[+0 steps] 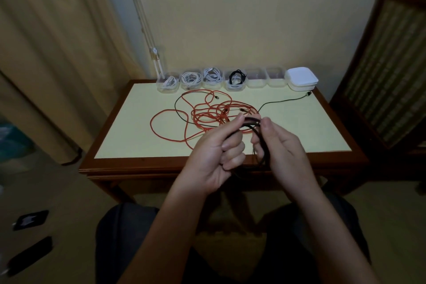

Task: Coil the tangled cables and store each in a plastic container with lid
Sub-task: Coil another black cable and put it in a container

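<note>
The bench (pixel 119 136) lies beyond the fingers (pixel 231 144), with a loose orange cable tangle (pixel 207 113) spread just past them. Farther back stands a row of clear containers (pixel 254 80), four holding coiled cables, with stacked white lids (pixel 302 78) at its right end. The left hand (pixel 212 157) and right hand (pixel 283 145) are raised close together. Both curl around a dark cable (pixel 252 122) coil, thumbs pinching its top loop.

We see a wooden table (pixel 161 165) with a pale yellow top set against a yellow wall (pixel 253 18). A beige curtain (pixel 57 53) hangs at the left, near white conduit (pixel 147 30) on the wall. A woven-backed chair (pixel 387 76) stands at the right. On the floor (pixel 57 191) lie one dark object (pixel 31 219) and another (pixel 30 255), both blurred.
</note>
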Motion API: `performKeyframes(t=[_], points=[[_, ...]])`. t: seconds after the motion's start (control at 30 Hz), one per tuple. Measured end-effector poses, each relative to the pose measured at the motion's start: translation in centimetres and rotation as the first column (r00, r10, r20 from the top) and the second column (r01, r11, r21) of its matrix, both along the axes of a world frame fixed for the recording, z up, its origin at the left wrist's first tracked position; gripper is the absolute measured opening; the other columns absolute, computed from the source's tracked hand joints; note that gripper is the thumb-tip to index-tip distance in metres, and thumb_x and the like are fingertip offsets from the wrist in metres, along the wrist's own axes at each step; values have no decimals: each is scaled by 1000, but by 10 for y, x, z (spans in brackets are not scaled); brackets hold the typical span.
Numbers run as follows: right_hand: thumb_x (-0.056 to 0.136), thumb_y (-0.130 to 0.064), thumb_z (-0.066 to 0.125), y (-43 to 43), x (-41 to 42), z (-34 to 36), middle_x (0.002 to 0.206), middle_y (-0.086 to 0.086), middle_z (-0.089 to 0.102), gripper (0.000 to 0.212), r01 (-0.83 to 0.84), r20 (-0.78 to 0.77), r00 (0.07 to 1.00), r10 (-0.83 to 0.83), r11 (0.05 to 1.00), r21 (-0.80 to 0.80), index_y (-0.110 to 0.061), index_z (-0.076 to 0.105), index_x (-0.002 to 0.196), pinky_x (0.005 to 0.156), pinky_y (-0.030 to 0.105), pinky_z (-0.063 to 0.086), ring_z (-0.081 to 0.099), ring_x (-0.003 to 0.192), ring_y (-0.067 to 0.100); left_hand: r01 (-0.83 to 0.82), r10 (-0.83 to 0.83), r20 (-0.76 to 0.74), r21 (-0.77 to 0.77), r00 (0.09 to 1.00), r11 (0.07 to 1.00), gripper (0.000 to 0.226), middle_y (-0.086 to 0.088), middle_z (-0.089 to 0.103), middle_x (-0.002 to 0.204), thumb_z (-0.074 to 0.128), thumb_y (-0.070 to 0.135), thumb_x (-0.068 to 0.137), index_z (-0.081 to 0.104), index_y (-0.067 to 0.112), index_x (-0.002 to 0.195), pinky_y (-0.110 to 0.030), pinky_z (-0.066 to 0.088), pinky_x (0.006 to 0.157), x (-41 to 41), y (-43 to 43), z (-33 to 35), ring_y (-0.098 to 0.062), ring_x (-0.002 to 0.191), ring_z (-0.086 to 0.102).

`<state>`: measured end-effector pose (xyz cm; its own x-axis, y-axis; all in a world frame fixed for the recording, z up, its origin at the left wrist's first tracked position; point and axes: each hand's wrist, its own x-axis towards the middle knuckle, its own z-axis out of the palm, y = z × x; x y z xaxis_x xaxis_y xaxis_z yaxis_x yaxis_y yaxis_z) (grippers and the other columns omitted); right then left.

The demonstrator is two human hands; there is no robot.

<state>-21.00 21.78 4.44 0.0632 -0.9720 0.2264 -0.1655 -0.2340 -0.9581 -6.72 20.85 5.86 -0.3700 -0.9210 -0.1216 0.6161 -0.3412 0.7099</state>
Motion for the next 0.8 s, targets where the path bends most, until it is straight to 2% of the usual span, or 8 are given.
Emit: performKeyframes(t=[0.1,0.17,0.27,0.37,0.47,0.6,0.7,0.8], points=[[109,-33,38,-5,5,-4,64,-13,46,38,30,-69,997,-36,996,-82,-21,51,76,59,22,35,42,61,4,-87,91,178,-31,980,996,24,4,33,56,52,25,101,64,7,110,-18,26,40,-2,1,-4,-5,40,29],[109,-33,37,-7,6,-7,64,-17,50,35,27,-129,991,-43,992,-121,-23,57,82,59,22,34,43,61,2,-92,93,192,-12,977,996,30,3,33,57,48,29,104,62,6,114,-19,28,41,-1,0,-5,-6,42,29],[109,-34,37,-9,6,-7,65,-22,53,37,11,-159,987,-33,991,-137,-15,67,101,60,18,35,47,63,1,-17,13,37,106,999,994,42,6,26,53,41,41,105,67,8,102,-17,18,36,3,-3,-4,-4,37,22],[108,-38,39,-9,6,-2,63,-22,54,35,-14,-148,989,-4,992,-122,-25,72,108,61,20,37,47,63,1,69,-60,-70,143,996,987,35,8,25,50,43,33,103,69,10,105,-17,11,35,5,-4,-4,-6,37,14],[103,-42,44,-9,4,2,60,-20,51,30,-46,-115,993,33,993,-110,-45,68,85,58,18,35,43,60,0,85,-62,-141,161,988,983,34,8,28,51,46,23,96,68,8,118,-18,9,37,9,-4,-4,-7,42,10],[103,-35,52,-12,-2,0,59,-20,50,34,-63,-151,988,46,992,-112,-31,53,69,57,17,34,43,59,-1,43,-20,-151,146,988,988,39,9,26,51,47,22,94,65,6,124,-18,9,37,13,-6,-3,-7,43,9],[105,-30,47,-12,2,-2,61,-20,52,30,-62,-222,975,20,981,-185,-31,55,77,57,16,35,46,59,1,15,-4,-90,127,996,992,39,9,23,51,46,34,101,67,9,121,-17,11,34,9,-6,-4,-6,41,10],[105,-30,48,-12,4,-2,80,-17,69,26,-36,-242,970,-21,973,-228,-20,72,103,69,20,47,62,74,3,-8,15,-49,143,999,990,42,9,25,51,43,41,104,67,10,118,-16,18,32,6,-6,-7,-5,35,21]])
